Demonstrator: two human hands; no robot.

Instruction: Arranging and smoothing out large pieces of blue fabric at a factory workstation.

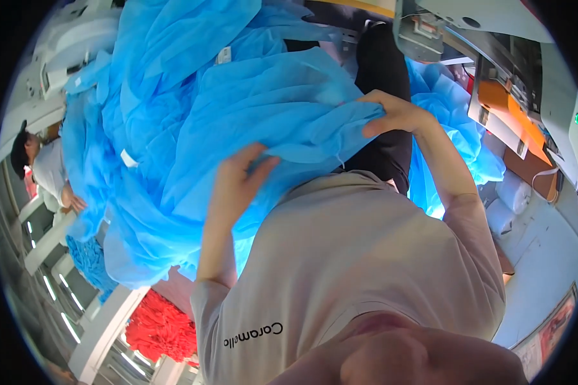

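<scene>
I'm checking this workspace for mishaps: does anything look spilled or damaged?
Nothing stands out as spilled or damaged. The blue fabric lies heaped and rumpled, but the right hand grips a gathered part, so probably just handling.

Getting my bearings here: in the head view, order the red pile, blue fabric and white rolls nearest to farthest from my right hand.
1. Blue fabric, held in the right hand.
2. White rolls, to its lower right.
3. Red pile, farthest, at the lower left.

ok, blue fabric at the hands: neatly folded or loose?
Loose, not neatly folded: the blue fabric lies rumpled, with irregular creases, its end bunched between the right hand's thumb and fingers.
</scene>
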